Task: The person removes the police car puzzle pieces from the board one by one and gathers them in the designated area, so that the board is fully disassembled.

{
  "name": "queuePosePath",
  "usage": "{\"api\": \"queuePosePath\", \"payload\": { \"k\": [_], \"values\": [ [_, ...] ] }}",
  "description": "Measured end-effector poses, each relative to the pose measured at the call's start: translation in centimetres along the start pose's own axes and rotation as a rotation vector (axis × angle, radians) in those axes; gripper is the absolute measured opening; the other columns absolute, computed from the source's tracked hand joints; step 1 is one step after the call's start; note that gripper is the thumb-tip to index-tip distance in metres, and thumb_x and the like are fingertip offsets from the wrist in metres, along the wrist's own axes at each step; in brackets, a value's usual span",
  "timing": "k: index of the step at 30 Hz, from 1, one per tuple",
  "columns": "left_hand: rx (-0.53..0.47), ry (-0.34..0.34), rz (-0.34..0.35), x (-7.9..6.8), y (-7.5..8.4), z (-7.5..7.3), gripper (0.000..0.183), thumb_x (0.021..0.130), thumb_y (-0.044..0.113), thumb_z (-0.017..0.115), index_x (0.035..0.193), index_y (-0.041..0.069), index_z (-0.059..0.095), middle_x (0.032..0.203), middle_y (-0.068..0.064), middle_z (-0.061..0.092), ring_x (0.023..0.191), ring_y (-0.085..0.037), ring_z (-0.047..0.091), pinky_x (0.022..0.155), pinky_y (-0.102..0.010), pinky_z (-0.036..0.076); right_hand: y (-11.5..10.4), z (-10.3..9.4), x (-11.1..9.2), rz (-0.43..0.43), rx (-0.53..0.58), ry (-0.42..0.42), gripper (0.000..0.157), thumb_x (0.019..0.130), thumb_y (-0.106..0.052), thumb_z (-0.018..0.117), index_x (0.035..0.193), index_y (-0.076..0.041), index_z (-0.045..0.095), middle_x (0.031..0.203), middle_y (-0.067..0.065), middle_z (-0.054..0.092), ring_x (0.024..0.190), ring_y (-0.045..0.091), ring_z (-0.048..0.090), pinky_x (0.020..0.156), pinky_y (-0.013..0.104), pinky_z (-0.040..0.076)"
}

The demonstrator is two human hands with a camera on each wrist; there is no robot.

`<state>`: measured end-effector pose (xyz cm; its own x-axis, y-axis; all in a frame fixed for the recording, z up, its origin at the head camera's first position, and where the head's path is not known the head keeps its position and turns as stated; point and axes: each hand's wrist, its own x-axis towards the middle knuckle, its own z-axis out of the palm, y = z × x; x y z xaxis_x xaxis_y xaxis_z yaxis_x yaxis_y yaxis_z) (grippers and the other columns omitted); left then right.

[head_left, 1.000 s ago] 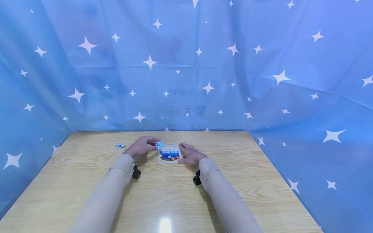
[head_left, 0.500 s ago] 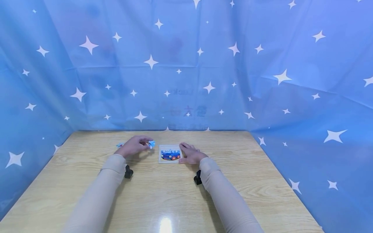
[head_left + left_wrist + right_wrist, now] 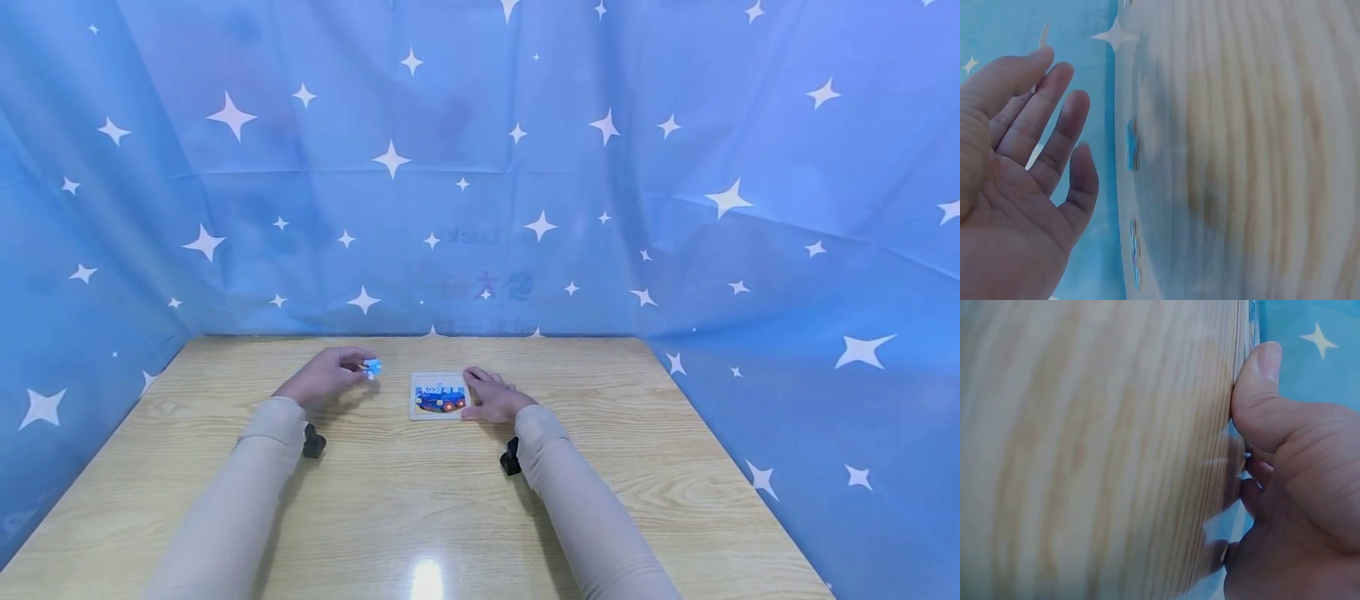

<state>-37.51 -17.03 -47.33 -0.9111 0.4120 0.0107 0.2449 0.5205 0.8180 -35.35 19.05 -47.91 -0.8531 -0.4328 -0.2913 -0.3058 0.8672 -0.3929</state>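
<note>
My left hand [image 3: 326, 377] pinches a light-blue jigsaw piece [image 3: 372, 367] at its fingertips, left of the puzzle board. In the left wrist view that hand [image 3: 1035, 156] has its thumb and index finger close together, the piece seen only as a thin edge. Two jigsaw pieces, an upper one [image 3: 1132, 145] and a lower one [image 3: 1135, 256], lie on the table near this hand. The pale-rimmed puzzle board [image 3: 413, 400] bears a picture of a blue train [image 3: 440, 399]. My right hand [image 3: 495, 398] holds the board's right side between thumb and fingers; its thumb [image 3: 1254, 394] lies along the edge.
The wood-grain table [image 3: 600, 483] reaches back to a blue curtain with white stars [image 3: 480, 150]. Black wrist mounts, a left one [image 3: 313, 442] and a right one [image 3: 510, 458], hang below the sleeves.
My left hand has moved left, away from the board, carrying the jigsaw piece with it. It now covers the loose pieces at the left. My right hand stays at the board.
</note>
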Motion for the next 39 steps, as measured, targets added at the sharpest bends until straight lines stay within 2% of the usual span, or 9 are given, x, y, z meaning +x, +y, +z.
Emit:
{"api": "queuePosePath", "payload": {
  "k": [5,19,23,28,39],
  "values": [
    [-0.030,0.017,-0.004,-0.5,-0.6,-1.0,0.049,0.097,0.022,0.070,0.143,0.011,0.057,0.137,-0.015,0.062,0.131,-0.037,0.054,0.110,-0.055,0.040,0.2,0.1,0.2,0.000,-0.006,0.000,0.083,0.102,-0.045,0.057,0.164,-0.016,0.009,0.171,0.004,0.001,0.155,0.035,-0.001,0.120,0.064,0.007],
    [0.020,0.053,-0.004,-2.4,-1.7,-3.2,0.048,0.098,0.019,0.068,0.144,0.010,0.056,0.129,-0.016,0.066,0.120,-0.035,0.060,0.104,-0.057,0.043,-0.2,0.0,-0.1,0.009,0.021,0.004,0.083,0.103,-0.043,0.057,0.164,-0.015,0.009,0.171,0.005,0.001,0.155,0.034,-0.002,0.120,0.064,0.004],
    [0.039,0.071,-0.019,-2.7,-2.5,-4.0,0.049,0.098,0.021,0.069,0.144,0.009,0.056,0.128,-0.018,0.066,0.120,-0.036,0.060,0.100,-0.056,0.047,-0.2,0.0,-0.1,0.007,0.019,0.003,0.082,0.103,-0.042,0.056,0.164,-0.014,0.009,0.171,0.006,0.001,0.155,0.034,-0.001,0.120,0.064,0.004],
    [0.061,0.076,-0.029,-3.1,-3.5,-4.8,0.052,0.097,0.026,0.070,0.145,0.011,0.055,0.132,-0.020,0.063,0.124,-0.039,0.057,0.103,-0.058,0.044,-0.2,-0.1,0.0,0.003,0.000,0.005,0.083,0.103,-0.044,0.056,0.164,-0.014,0.008,0.171,0.006,0.001,0.155,0.034,0.000,0.120,0.064,0.006],
    [0.093,0.073,-0.010,-4.0,-4.2,-6.2,0.055,0.099,0.024,0.068,0.146,0.002,0.051,0.133,-0.025,0.060,0.123,-0.043,0.056,0.103,-0.060,0.044,-0.2,-0.2,-0.1,0.002,0.012,0.004,0.083,0.102,-0.045,0.057,0.164,-0.015,0.010,0.171,0.005,0.002,0.155,0.034,0.000,0.119,0.065,0.006]
  ]
}}
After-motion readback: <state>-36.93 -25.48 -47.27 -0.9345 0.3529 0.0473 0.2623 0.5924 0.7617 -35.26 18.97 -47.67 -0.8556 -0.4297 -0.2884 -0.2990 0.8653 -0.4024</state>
